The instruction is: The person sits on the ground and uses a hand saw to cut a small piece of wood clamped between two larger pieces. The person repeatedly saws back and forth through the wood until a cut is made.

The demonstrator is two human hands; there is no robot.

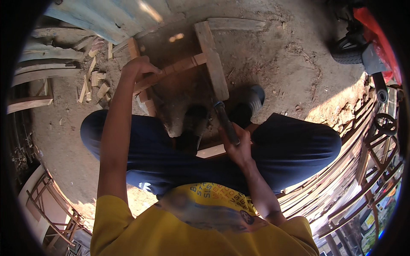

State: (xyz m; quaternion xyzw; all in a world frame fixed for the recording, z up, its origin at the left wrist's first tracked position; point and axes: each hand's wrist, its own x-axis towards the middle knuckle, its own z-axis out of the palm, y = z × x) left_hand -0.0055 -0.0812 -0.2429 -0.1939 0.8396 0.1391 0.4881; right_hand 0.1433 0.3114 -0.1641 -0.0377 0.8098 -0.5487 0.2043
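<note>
My left hand is closed over the left end of a wooden crossbar, its thumb lying along the top and its other fingers mostly hidden. Several marks or shallow cuts run across this bar. At its right end the bar meets a thick wooden board, and at the left stands another wooden piece. In my right hand, between my knees, is a tool with a dark cylindrical handle. Its far end points up toward the board; the working part is too dark to make out.
Wood offcuts lie on the dirt floor at the left. A loose plank rests beyond the frame, near corrugated sheets. At the far right are a wheel and red cloth or plastic. Long timber strips are stacked at the right.
</note>
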